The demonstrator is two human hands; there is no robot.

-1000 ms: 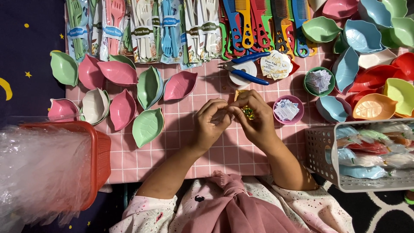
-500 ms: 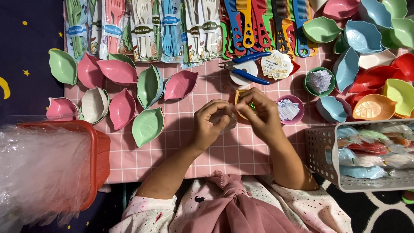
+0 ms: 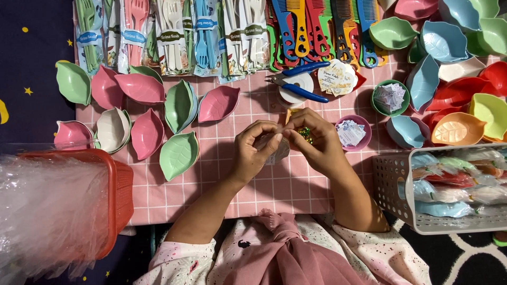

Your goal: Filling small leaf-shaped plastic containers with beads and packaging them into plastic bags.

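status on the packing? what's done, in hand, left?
Done: wrapped leaf dishes fill the white basket at right. In hand: the left hand and right hand meet over a small clear wrap, with a shiny green-gold bit at the right fingers. Left: many loose leaf-shaped dishes lie unwrapped on the pink checked cloth.

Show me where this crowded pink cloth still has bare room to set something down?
Bare cloth runs along the near edge between the red basket and the white basket, either side of the forearms. The far half is crowded with leaf dishes, cutlery packs and combs.
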